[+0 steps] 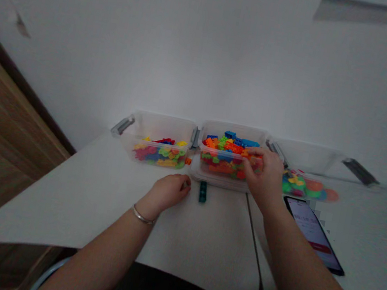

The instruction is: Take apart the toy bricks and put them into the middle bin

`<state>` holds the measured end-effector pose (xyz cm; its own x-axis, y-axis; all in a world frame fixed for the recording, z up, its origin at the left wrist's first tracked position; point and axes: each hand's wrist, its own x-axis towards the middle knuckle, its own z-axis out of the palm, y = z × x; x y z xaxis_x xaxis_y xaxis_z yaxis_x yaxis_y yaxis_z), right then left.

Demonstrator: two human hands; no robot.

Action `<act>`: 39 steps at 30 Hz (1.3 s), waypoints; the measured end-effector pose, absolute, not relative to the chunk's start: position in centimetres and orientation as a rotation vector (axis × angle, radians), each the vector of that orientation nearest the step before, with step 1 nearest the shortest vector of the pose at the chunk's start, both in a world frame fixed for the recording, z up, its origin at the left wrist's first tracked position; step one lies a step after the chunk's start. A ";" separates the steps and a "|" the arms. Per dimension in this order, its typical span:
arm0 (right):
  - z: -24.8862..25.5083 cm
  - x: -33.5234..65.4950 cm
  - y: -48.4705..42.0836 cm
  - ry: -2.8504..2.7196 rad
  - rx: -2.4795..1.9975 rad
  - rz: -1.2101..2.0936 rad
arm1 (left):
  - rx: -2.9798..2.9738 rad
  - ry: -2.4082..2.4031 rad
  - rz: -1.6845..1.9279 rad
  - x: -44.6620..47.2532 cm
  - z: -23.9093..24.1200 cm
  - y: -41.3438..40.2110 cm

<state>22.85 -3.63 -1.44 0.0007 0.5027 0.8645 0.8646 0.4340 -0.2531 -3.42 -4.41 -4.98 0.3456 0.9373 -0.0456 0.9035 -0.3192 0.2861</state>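
My left hand point(169, 192) rests on the white table point(93, 202), fingers curled shut around something small that I cannot make out. A dark green brick point(203, 191) lies on the table just right of it. My right hand point(262, 175) reaches into the front right corner of the middle clear plastic bin point(233, 132), which is full of colourful bricks point(228, 148). Its fingers curl down among the bricks; what they hold is hidden. A thin bracelet circles my left wrist.
A second clear bin point(144, 124) with fewer bricks stands on the left. A third clear bin point(307, 157) with round coloured pieces stands on the right. A lit phone point(313, 231) lies by my right forearm. A white wall rises behind the table, and wooden floor lies left.
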 end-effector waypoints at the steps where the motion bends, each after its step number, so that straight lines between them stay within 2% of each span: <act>1: -1.4 23.1 -3.6 -1.641 -1.227 -0.434 | 2.352 1.652 0.185 -3.4 -5.0 -4.4; 13: -1.3 24.1 -3.3 -1.670 -1.440 -0.434 | 2.348 1.631 0.188 -3.5 -4.9 -4.5; 27: -1.8 23.9 -3.1 -1.736 -1.405 -0.492 | 2.343 1.626 0.198 -3.5 -4.9 -4.4; 35: -0.9 22.8 -4.0 -1.726 -1.083 -0.498 | 2.361 1.623 0.212 -3.4 -4.9 -4.3; 39: -0.4 21.3 -5.2 -1.943 -0.977 -0.326 | 2.351 1.632 0.210 -3.2 -4.8 -4.4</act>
